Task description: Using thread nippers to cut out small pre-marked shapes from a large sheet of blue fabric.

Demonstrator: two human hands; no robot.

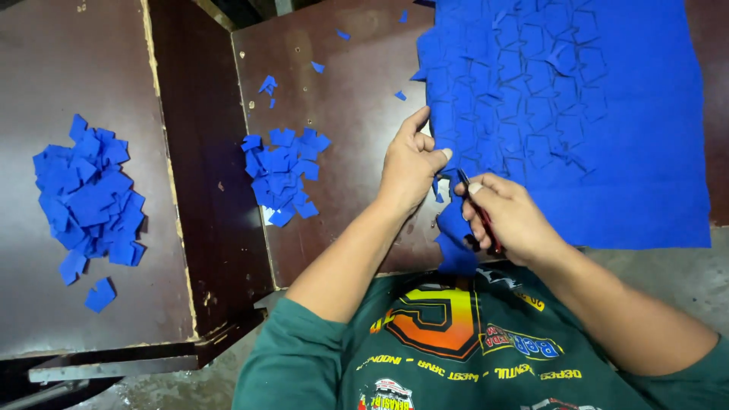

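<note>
Two heaps of cut blue felt squares (89,199) lie at nine o'clock.
Left hand (410,163) pinches the large blue pre-cut felt sheet (607,137); right hand (505,216) grips seemingly red-handled scissors (477,212).

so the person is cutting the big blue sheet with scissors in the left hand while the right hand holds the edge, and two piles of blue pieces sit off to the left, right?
Not quite: the hands are swapped. In the head view the right hand holds the red-handled scissors, and the left hand holds the edge of the blue sheet. The rest stands: two piles of blue pieces lie off to the left.
</note>
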